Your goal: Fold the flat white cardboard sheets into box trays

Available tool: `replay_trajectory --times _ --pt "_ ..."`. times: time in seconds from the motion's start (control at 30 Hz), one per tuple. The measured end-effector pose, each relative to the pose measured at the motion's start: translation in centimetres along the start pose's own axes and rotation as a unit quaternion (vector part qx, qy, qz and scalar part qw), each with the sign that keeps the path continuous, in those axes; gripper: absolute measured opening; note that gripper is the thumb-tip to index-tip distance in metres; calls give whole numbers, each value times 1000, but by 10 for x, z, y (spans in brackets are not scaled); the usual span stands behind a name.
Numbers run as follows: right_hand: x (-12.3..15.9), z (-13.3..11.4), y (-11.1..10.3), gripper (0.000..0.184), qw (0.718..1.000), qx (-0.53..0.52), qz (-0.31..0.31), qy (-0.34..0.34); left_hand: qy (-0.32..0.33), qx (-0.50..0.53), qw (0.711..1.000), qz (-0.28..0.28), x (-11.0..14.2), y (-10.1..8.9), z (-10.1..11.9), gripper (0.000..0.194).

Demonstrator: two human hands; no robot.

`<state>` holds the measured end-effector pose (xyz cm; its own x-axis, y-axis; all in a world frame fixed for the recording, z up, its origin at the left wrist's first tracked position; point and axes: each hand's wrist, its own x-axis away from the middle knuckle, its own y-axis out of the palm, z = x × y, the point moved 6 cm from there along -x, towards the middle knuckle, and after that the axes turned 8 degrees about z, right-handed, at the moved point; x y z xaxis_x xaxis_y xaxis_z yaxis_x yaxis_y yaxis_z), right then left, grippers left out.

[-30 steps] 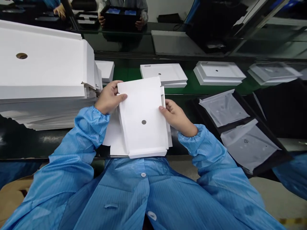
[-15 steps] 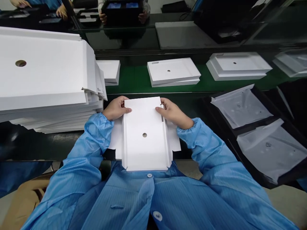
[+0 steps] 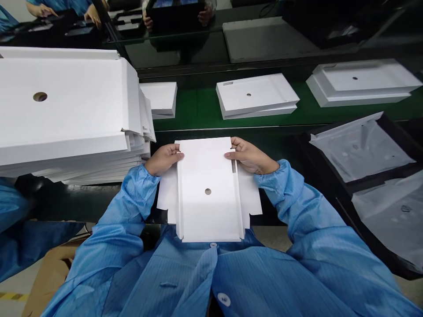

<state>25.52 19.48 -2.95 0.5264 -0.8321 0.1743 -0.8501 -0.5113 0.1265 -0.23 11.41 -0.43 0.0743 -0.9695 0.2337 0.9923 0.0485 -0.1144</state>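
Observation:
A white cardboard box blank (image 3: 208,211) with a round hole and side flaps lies in front of my body, its near edge against my blue coat. My left hand (image 3: 164,158) is closed on its upper left corner, thumb on top and fingers behind. At the upper right corner my right hand (image 3: 253,156) grips the same blank, thumb over the edge near a small slot. White flaps stick out on both sides beneath the folded panel. Close to my left hand stands a tall stack of similar white blanks (image 3: 82,97).
On the green belt (image 3: 198,103) sit folded white trays (image 3: 257,94), with more trays (image 3: 366,81) farther right. A black tray (image 3: 330,171) with frosted plastic bags (image 3: 366,145) lies on the right. Across the line are other people's hands (image 3: 94,15), one pair holding a black tray.
The view has shifted, so the surroundings sit differently in the frame. Both hands keep hold of the blank's upper corners. A blue sleeve now shows at the left edge.

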Motion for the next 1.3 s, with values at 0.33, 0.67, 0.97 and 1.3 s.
replay_trajectory --times 0.33,0.67,0.97,1.3 --pt "6 -7 6 54 998 6 -66 19 5 3 999 -32 1 -2 1 44" --pt "7 -18 9 13 838 470 -62 -269 181 -426 885 -52 -3 18 4 2" --pt "40 -15 42 38 687 642 -179 -290 227 -608 751 -119 32 56 1 47" --pt "51 -2 66 62 621 677 -193 -345 238 -674 689 -119 52 85 -1 55"
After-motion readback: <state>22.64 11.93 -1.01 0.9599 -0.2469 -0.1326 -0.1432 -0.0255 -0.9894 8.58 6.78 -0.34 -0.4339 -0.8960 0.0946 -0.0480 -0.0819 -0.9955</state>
